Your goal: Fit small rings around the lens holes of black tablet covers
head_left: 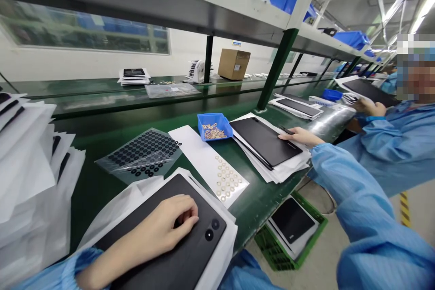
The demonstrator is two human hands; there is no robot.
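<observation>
My left hand (173, 222) rests, fingers curled in, on a black tablet-like panel (149, 253) with two round camera rings near its right corner; nothing shows between the fingers. White wrapping lies under this panel. My right hand (301, 137) reaches to a second black panel (265, 140) on a stack of white sheets, with a thin dark tool (286, 130) between its fingers. Between the two panels lie a white sheet (197, 154) bearing small pale rings and a clear sheet (136, 154) of black rings. Behind them, a blue bin (215, 127) holds small ring-shaped parts.
Wrapped panels (30, 167) are piled high at the left. A green crate (292, 231) with panels stands on the floor. A shelf (204, 4) with green posts spans overhead. At the right, another person (390, 145) in blue holds a panel. A cardboard box (234, 63) stands behind.
</observation>
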